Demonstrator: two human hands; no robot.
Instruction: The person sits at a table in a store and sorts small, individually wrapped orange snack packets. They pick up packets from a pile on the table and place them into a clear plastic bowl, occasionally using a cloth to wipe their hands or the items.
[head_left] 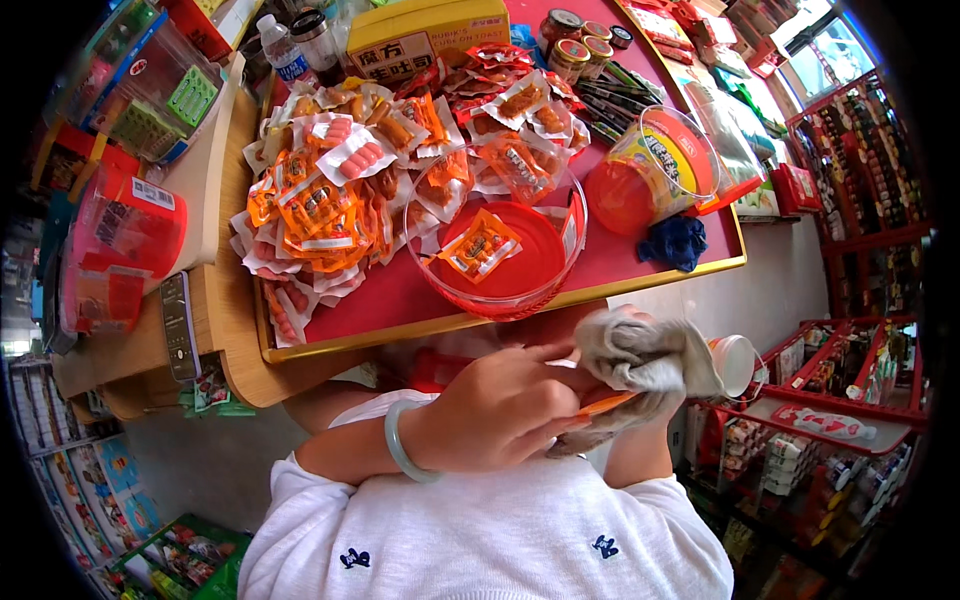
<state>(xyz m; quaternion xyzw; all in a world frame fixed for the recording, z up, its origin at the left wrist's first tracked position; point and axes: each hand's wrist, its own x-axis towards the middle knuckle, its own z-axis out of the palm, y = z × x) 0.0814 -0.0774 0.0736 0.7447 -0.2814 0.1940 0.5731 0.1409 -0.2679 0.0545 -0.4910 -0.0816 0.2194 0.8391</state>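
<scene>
My left hand point(510, 405), with a pale green bangle at the wrist, is closed on an orange snack packet point(606, 403), of which only an edge shows. A crumpled grey cloth point(640, 360) wraps round the packet's far side. My right hand point(632, 313) grips this cloth and is mostly hidden by it. Just beyond my hands, a clear round tub point(497, 308) with a red base stands at the table's front edge. One orange snack packet point(480, 246) lies inside it. A big heap of small sealed snack packets point(320, 215) spreads to the tub's left and behind.
A second clear tub point(655, 170) lies tilted at the right, beside a dark blue crumpled cloth point(673, 243). Behind the heap stand a yellow box point(430, 40), bottles point(283, 47) and jars point(570, 58). A phone point(180, 327) leans at the left. Shelves of goods point(860, 160) line the right.
</scene>
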